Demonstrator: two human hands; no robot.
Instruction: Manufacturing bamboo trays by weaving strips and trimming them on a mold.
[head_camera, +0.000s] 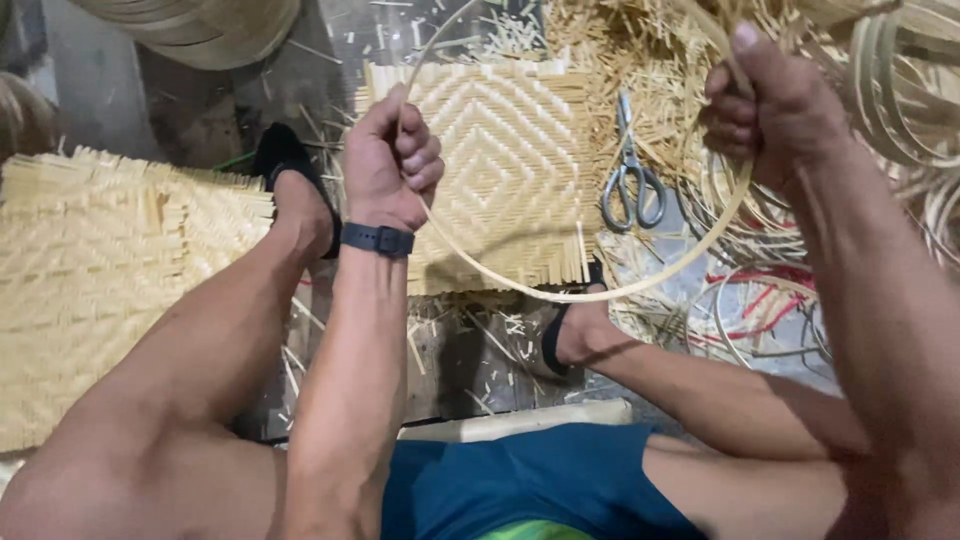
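Observation:
My left hand (392, 160) is closed around one side of a thin, pale bamboo strip (590, 293) bent into a hoop. At the upper right my right hand (765, 100) grips the hoop's other side, thumb up. The hoop curves down between both hands, above a square woven bamboo mat (500, 150) with a diamond pattern lying on the floor. A dark band sits on my left wrist.
Grey scissors (630, 175) lie on the floor right of the square mat. A larger woven mat (90, 270) covers the left. Loose bamboo hoops (900, 90) and splinters pile at the right, with red strips (760, 300) below. My feet in black sandals rest on the floor.

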